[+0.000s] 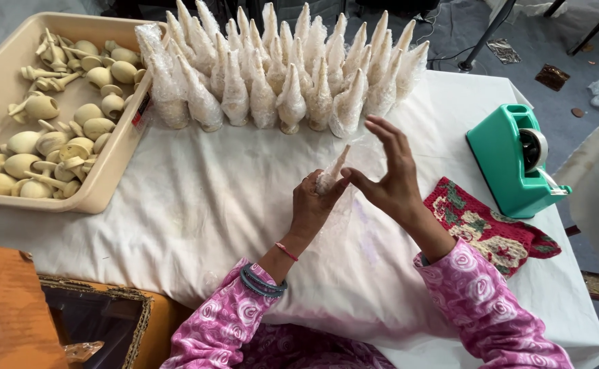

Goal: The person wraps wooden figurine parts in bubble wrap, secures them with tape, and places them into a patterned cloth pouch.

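- I work at a table under a wrinkled white cloth (197, 205); beyond its far edge lies grey floor with scraps and dark furniture legs.
- At far left sits a beige plastic tub (101, 195) full of bare, matte clay pieces with round bodies and thin stems (53, 140).
- Across the far side stands a crowded row of cone-shaped pieces wrapped in crinkly clear film (279, 75), points up.
- To my right sit a teal plastic tape dispenser (508, 164) and a red, green and cream crocheted mat (491, 229).
- My left hand (311, 208) is closed around the small film-wrapped cone (330, 174), its tip tilted up and away.
- My right hand (390, 174) has fingers spread, thumb and forefinger pinching the loose film just beside the cone's tip.
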